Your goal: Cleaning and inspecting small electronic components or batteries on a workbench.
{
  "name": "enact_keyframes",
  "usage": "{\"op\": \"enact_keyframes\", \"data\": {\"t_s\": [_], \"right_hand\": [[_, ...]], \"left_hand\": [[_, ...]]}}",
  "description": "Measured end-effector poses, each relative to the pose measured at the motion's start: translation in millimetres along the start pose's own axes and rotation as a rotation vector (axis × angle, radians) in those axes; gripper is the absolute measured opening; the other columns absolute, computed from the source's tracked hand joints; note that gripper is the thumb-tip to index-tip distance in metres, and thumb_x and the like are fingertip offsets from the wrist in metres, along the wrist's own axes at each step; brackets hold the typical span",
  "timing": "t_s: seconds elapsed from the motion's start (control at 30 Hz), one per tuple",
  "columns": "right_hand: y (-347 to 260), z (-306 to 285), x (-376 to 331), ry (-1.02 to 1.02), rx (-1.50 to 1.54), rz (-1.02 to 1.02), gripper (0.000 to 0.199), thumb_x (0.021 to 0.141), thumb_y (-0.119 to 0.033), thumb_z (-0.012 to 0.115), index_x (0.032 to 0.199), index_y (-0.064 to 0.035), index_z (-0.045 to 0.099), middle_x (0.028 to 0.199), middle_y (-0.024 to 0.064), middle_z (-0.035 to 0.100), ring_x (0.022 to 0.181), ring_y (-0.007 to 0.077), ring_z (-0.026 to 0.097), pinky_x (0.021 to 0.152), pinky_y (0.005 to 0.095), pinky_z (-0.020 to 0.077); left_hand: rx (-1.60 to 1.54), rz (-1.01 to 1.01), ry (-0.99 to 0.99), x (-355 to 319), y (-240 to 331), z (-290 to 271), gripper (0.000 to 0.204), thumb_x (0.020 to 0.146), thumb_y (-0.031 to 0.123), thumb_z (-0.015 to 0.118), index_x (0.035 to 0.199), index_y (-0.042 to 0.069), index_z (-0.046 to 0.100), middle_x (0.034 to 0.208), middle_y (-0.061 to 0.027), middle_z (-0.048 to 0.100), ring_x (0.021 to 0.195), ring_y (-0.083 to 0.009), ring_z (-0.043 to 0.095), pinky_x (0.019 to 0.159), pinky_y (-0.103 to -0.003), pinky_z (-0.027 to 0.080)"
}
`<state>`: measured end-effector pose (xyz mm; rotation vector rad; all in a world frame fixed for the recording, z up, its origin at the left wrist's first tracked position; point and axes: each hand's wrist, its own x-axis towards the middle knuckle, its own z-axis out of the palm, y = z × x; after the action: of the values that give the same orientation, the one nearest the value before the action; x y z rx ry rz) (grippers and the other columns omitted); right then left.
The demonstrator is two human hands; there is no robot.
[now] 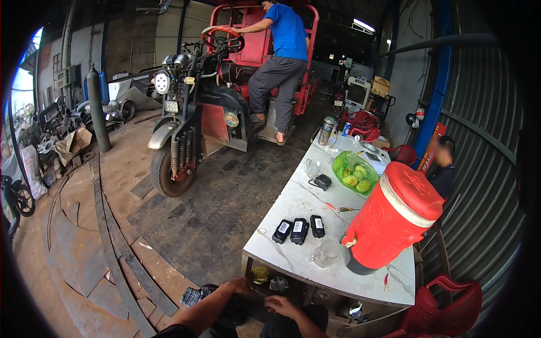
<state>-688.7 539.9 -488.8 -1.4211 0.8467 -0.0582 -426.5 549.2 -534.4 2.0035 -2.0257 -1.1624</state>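
My left hand (238, 286) reaches down at the bottom of the view, close to the near left corner of a white table (293, 203); its fingers are hidden behind my leg. My right hand (280, 305) rests on my dark trouser leg with fingers loosely curled, holding nothing visible. On the table lie three small black boxes (298, 230), a clear glass mug (326, 253) and a big red drink cooler (391, 217) with a white band.
A green basket of pale fruit (354, 172), a screwdriver (340, 209) and a metal flask (326, 130) sit farther along the table. A person in blue (279, 50) stands on a red three-wheeled cargo motorbike (194, 107). Another person (444, 166) sits at right. Red plastic chair (445, 307) nearby.
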Motion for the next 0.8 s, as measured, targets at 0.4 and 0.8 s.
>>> {"op": "enact_keyframes", "data": {"t_s": [0.4, 0.8], "right_hand": [[-72, 69, 51, 0.524, -0.27, -0.541, 0.031, 0.091, -0.033, 0.065, 0.11, -0.009, 0.066, 0.1, 0.0075, 0.07, 0.088, 0.0203, 0.067, 0.078, 0.0311, 0.0517], [-84, 61, 49, 0.608, -0.383, -0.476, 0.031, 0.088, -0.038, 0.062, 0.101, -0.01, 0.066, 0.096, 0.011, 0.069, 0.09, 0.0296, 0.066, 0.076, 0.0382, 0.0505]], "left_hand": [[-0.023, 0.212, -0.007, 17, -16, -1, 0.041, 0.075, 0.04, 0.067, 0.109, 0.017, 0.067, 0.112, -0.0119, 0.067, 0.106, -0.0303, 0.062, 0.089, -0.042, 0.05], [-0.172, 0.131, 0.046, 26, -16, 4, 0.048, 0.068, 0.043, 0.069, 0.11, 0.019, 0.067, 0.114, -0.0121, 0.066, 0.109, -0.0316, 0.062, 0.09, -0.043, 0.05]]}}
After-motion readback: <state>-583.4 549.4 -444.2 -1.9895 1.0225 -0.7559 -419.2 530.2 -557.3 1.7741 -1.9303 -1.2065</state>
